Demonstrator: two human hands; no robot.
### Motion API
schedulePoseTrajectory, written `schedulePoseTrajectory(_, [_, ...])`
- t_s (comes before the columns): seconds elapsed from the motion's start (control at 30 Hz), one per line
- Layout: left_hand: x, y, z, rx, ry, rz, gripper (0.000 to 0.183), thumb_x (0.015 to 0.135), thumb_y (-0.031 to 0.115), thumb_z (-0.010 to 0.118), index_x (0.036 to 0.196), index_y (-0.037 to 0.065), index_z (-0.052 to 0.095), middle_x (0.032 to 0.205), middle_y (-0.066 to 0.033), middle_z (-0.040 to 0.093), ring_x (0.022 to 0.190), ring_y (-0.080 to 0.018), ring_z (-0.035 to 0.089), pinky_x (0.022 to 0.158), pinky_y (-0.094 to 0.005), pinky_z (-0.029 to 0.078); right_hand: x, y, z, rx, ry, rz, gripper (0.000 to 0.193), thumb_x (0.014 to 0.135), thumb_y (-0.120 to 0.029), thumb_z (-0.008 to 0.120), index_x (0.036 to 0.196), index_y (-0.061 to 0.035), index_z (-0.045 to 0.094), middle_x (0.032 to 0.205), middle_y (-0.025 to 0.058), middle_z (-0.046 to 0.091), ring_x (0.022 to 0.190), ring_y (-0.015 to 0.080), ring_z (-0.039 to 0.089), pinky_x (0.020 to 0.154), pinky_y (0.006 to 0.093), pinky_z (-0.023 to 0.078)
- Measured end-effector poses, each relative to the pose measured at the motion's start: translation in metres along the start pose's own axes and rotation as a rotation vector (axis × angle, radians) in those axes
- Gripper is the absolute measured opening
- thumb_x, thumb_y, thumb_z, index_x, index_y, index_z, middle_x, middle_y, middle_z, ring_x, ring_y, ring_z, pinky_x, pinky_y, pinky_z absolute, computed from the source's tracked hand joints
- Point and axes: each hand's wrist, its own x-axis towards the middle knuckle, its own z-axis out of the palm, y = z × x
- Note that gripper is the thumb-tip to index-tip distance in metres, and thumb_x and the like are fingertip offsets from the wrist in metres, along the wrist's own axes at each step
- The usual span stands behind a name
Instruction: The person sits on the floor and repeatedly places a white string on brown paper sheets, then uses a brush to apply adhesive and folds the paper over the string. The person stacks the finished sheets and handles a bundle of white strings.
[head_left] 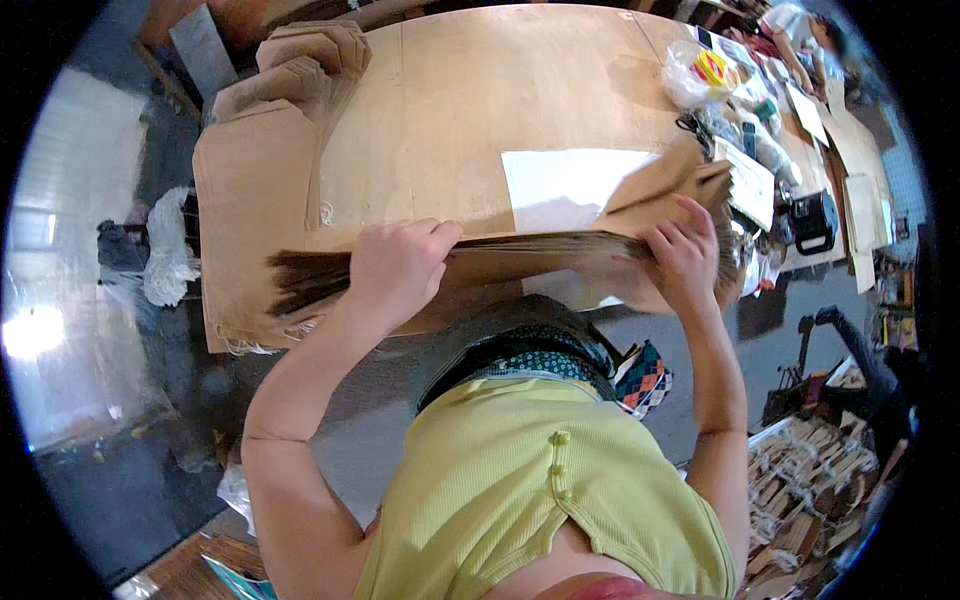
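I hold a thick stack of flat brown paper bags [520,258] on edge along the near side of a wooden table [500,90]. My left hand [395,268] clasps the stack from above near its left end. My right hand [683,255] grips the right end, fingers curled over the top edges, where one bag [660,180] leans away from the rest. A white sheet [565,185] lies on the table just behind the stack.
More brown bags [255,180] are piled at the table's left end. Plastic bags, scissors and a black tape dispenser [812,222] clutter the right side. A box of paper-handle bundles [810,480] stands on the floor at lower right. Another person [800,35] sits far right.
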Motion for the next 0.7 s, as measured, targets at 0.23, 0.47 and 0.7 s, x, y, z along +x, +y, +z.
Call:
schedulePoseTrajectory(0.23, [0.012,-0.037,0.028,0.291,0.112,-0.043,0.063,0.065,0.017,0.084,0.119,0.007,0.053,0.105,-0.0105,0.062,0.106,-0.0257,0.060,0.091,-0.0412,0.045,-0.012,-0.013,0.016,-0.063,-0.153,0.171,0.062,0.073,-0.044,0.075,0.124,-0.0132,0.057,0.107,0.0048,0.063,0.108,0.0225,0.059,0.116,0.0466,0.029])
schedulePoseTrajectory(0.47, [0.022,-0.054,0.033,0.161,0.047,-0.004,0.040,0.066,0.017,0.082,0.098,0.009,0.059,0.097,-0.0093,0.065,0.098,-0.0291,0.063,0.088,-0.0406,0.046,-0.016,-0.002,0.015,-0.006,-0.177,0.224,0.051,0.068,-0.037,0.080,0.110,-0.0144,0.061,0.101,0.0039,0.063,0.105,0.0251,0.059,0.109,0.0436,0.036])
schedulePoseTrajectory(0.7, [0.041,-0.054,0.030,0.222,0.045,-0.089,0.051,0.067,0.019,0.080,0.112,0.011,0.059,0.113,-0.0101,0.062,0.111,-0.0287,0.059,0.096,-0.0420,0.046,-0.011,0.011,0.020,-0.016,-0.169,0.252,0.052,0.068,-0.037,0.081,0.110,-0.0149,0.059,0.102,0.0058,0.064,0.106,0.0276,0.059,0.104,0.0434,0.041])
